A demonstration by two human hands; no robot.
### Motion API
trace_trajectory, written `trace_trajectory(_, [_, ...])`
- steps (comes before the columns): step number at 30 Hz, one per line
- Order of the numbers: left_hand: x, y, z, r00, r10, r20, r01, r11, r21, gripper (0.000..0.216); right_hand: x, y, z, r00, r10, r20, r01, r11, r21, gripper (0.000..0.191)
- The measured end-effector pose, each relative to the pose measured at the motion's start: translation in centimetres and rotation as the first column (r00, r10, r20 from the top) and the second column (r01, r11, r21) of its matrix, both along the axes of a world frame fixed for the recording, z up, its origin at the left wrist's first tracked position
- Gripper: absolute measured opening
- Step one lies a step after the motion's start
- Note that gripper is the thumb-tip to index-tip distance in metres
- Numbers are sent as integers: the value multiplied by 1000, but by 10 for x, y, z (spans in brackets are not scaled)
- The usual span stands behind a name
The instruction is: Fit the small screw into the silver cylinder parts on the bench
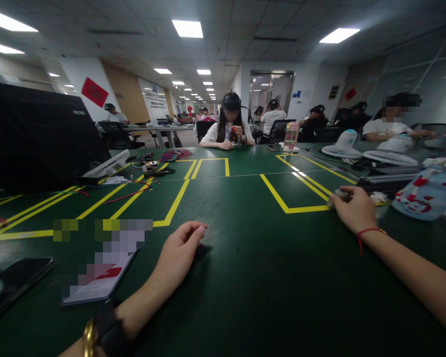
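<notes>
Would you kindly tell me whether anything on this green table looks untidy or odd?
Yes, mildly: toward the far left, a tangle of wires lies loose, and a red wire trails across the yellow tape. Beyond the right hand, two white fans seem to lie face down, which looks unusual.

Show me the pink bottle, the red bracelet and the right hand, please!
Pink bottle (290, 139): head view, middle of its body.
Red bracelet (371, 229): head view, middle of its band.
Right hand (357, 208): head view, back of the hand.
</notes>
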State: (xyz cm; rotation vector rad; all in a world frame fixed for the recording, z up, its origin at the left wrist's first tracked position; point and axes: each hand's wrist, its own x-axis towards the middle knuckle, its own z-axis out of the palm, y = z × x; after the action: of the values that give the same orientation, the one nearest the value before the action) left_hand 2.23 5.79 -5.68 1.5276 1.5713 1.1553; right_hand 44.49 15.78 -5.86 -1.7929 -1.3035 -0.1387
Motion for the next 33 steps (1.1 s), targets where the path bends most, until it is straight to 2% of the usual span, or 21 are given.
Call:
trace_trajectory(2, [0, 0, 0, 1000, 5, -5, -5, 1000, 0, 31, -36, -13, 6, 982, 188, -29, -187, 982, 26, 46])
trace_trajectory(3, [1, 0, 1, 1000, 9, -6, -9, 1000, 1, 31, -59, -24, 10, 941, 333, -66, -331, 943, 39, 46])
trace_trajectory(5, [0, -1, 1, 1000, 7, -11, -7, 1000, -1, 32, -107, -52, 17, 740, 653, -163, -654, 755, 53, 43])
trace_trajectory(7, [0, -1, 1, 1000, -5, -20, 5, 1000, -3, 32, -149, -84, 21, 544, 819, -184, -831, 556, 21, 38])
trace_trajectory(8, [0, -1, 1, 1000, -10, -22, 10, 1000, 1, 32, -165, -97, 21, 474, 863, -175, -877, 480, -10, 36])
trace_trajectory(9, [0, 0, 0, 1000, -12, -23, 12, 1000, 9, 31, -176, -109, 20, 427, 890, -160, -904, 426, -44, 35])
trace_trajectory(11, [0, 1, -1, 1000, -10, -22, 11, 1000, 29, 30, -188, -123, 17, 381, 914, -139, -924, 371, -97, 35])
trace_trajectory(16, [4, 0, 2, 996, -75, -41, 76, 996, 45, 27, -187, -126, 6, 363, 915, -175, -929, 340, -147, 36])
trace_trajectory(21, [26, -20, 15, 942, -318, -111, 329, 939, 101, 22, -190, -125, -1, 341, 868, -361, -938, 339, -71, 56])
trace_trajectory(24, [41, -29, 23, 902, -420, -101, 428, 900, 79, 21, -193, -125, -3, 308, 853, -421, -948, 313, -59, 55])
trace_trajectory(26, [47, -30, 26, 905, -416, -86, 422, 905, 62, 19, -194, -125, -2, 304, 848, -435, -949, 309, -62, 54])
trace_trajectory(29, [46, -27, 29, 941, -337, -42, 339, 937, 80, 20, -194, -124, 1, 325, 864, -384, -945, 313, -94, 50])
trace_trajectory(33, [32, -23, 26, 965, -260, -22, 261, 962, 79, 21, -191, -126, 4, 429, 880, -206, -902, 405, -149, 37])
